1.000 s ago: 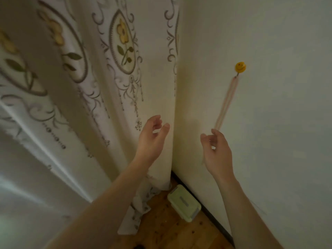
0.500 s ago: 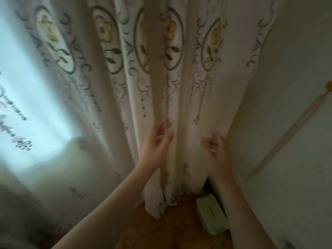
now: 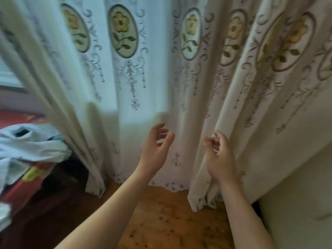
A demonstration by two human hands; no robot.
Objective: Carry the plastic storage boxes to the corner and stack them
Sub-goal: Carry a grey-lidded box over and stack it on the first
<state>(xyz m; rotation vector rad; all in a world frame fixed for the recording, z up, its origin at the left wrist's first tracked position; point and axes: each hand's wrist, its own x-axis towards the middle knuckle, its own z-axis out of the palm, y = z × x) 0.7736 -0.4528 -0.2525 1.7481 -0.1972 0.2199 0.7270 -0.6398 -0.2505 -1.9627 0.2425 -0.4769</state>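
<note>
Left hand point(image 3: 155, 150) and right hand point(image 3: 218, 157) raised, palms facing, fingers loosely curled, holding nothing, likely between carries. Curtain point(image 3: 179, 87) just beyond fingertips. No storage boxes in view.

Both forearms bare to frame edge; no sleeves, no rings on left grip point(image 3: 154, 147); right grip point(image 3: 219, 155) likewise unadorned.

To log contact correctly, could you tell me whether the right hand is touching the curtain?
Cannot tell. In the head view the right hand overlaps a fold of the embroidered curtain, fingers loosely curled, but the single blurred view shows neither contact nor a gap.
</note>
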